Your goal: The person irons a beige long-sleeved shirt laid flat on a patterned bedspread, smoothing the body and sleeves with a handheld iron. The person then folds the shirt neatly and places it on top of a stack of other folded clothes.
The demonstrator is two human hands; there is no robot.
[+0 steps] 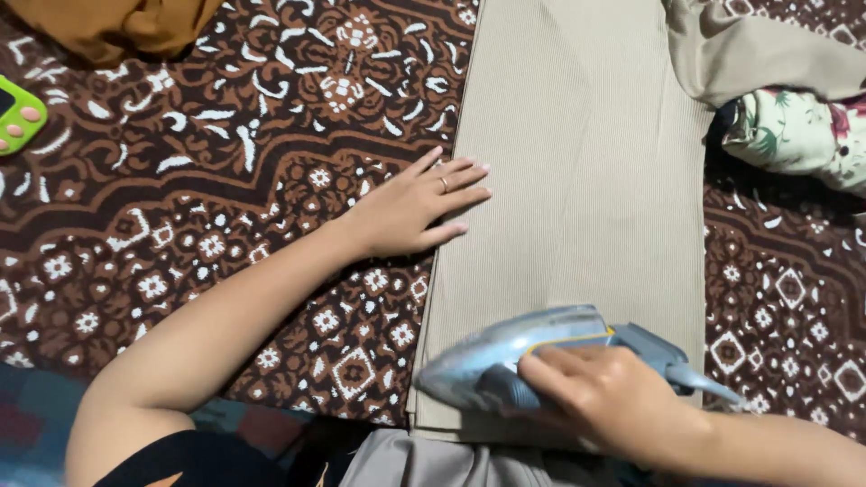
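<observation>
On beige ribbed cloth: right hand clenched round the iron at its near end; left hand flat, released, on its left edge.

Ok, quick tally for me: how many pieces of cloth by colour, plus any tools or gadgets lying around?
Beige ribbed cloth under the left hand: 1
Mustard cloth: 1
Floral cloth: 1
Brown patterned mat: 1
Iron in the right hand: 1
Green gadget with pink buttons: 1
Total: 6
</observation>
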